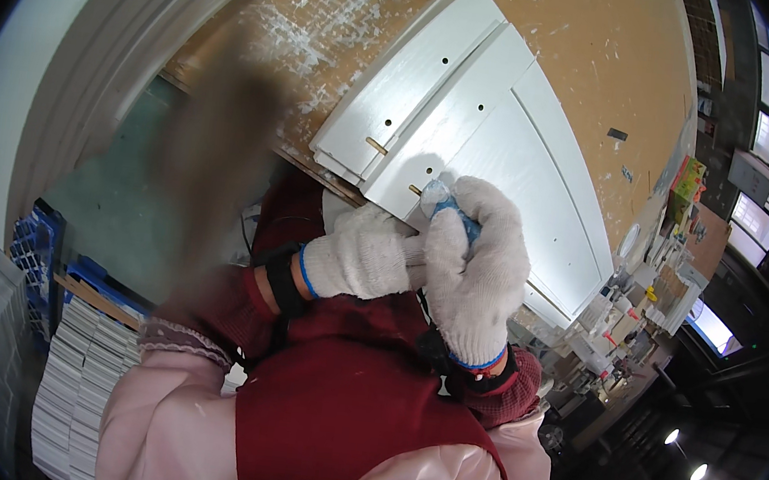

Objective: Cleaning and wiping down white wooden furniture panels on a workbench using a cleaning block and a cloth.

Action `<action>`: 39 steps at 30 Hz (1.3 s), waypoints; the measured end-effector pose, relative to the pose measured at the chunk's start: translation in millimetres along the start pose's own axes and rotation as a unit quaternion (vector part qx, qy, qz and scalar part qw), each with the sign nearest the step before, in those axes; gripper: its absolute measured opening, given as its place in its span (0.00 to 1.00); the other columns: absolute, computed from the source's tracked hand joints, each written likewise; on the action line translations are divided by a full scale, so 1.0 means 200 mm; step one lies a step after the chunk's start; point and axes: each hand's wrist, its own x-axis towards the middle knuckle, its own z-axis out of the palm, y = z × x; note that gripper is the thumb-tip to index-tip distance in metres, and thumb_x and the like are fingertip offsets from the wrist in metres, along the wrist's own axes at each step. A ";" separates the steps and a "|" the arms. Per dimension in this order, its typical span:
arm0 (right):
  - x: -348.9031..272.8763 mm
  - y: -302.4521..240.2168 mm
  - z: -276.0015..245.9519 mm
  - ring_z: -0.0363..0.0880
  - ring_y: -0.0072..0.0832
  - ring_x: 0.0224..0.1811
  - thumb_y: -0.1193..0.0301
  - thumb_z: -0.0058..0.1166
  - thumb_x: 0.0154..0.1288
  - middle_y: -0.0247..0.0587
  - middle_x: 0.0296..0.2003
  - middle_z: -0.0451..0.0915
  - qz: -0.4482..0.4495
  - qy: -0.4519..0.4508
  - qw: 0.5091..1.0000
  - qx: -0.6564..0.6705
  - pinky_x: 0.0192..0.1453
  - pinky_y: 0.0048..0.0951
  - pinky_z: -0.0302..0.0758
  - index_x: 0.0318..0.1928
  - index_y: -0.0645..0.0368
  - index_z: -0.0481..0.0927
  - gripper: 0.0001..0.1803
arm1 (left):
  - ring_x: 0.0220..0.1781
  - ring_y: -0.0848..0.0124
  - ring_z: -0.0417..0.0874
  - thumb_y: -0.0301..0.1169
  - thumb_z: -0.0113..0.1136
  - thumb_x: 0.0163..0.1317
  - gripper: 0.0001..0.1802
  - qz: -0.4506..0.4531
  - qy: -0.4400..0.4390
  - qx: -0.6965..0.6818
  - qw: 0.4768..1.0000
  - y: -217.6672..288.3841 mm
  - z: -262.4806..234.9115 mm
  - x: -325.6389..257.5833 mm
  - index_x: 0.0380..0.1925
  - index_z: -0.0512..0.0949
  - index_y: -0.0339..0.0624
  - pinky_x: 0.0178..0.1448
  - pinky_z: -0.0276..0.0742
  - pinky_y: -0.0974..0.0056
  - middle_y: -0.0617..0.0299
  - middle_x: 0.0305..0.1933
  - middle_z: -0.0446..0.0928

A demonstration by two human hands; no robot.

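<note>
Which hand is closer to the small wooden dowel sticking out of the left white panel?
Left. The left hand lies below the wooden dowel, near the panel's edge; the right hand is farther right, gripping a blue tool.

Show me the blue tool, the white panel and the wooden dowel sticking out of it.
blue tool [452,206], head view, blue body above the right hand's fingers
white panel [540,191], head view, flat painted face
wooden dowel [376,145], head view, middle of the peg

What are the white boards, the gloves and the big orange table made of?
White boards: probably wood or fibreboard painted glossy white; small wooden dowels stick out of one edge. Gloves on the left hand and right hand: knitted white cotton-like fabric with blue cuffs. Table: looks like bare brown chipboard, speckled and smeared with white paint.
</note>
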 end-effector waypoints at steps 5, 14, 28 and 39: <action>0.03 0.04 0.03 0.82 0.41 0.37 0.69 0.56 0.62 0.48 0.38 0.79 -0.016 0.091 0.995 0.035 0.43 0.36 0.77 0.47 0.56 0.78 0.12 | 0.34 0.59 0.82 0.44 0.64 0.51 0.19 -0.005 -0.015 0.015 1.000 0.02 -0.02 0.03 0.44 0.79 0.56 0.39 0.79 0.55 0.63 0.32 0.80; 0.06 0.06 0.05 0.82 0.40 0.38 0.71 0.56 0.62 0.48 0.40 0.80 -0.061 0.133 0.989 0.031 0.46 0.36 0.77 0.46 0.59 0.78 0.12 | 0.33 0.57 0.83 0.47 0.64 0.54 0.19 -0.032 -0.026 -0.010 0.999 0.03 0.00 0.02 0.46 0.78 0.61 0.35 0.81 0.54 0.62 0.34 0.80; 0.04 0.00 0.01 0.82 0.39 0.39 0.72 0.56 0.61 0.49 0.40 0.80 -0.013 0.026 0.999 0.014 0.46 0.34 0.77 0.46 0.61 0.77 0.13 | 0.31 0.58 0.83 0.47 0.65 0.53 0.21 0.007 0.017 -0.005 1.000 0.00 0.00 0.00 0.47 0.78 0.58 0.34 0.80 0.56 0.60 0.33 0.79; 0.05 0.00 0.02 0.81 0.37 0.40 0.73 0.55 0.62 0.49 0.40 0.80 0.005 0.072 0.996 0.049 0.47 0.34 0.77 0.47 0.63 0.76 0.13 | 0.38 0.61 0.81 0.47 0.64 0.55 0.23 -0.042 -0.050 0.003 0.998 0.00 0.00 -0.02 0.52 0.78 0.63 0.42 0.79 0.59 0.60 0.37 0.78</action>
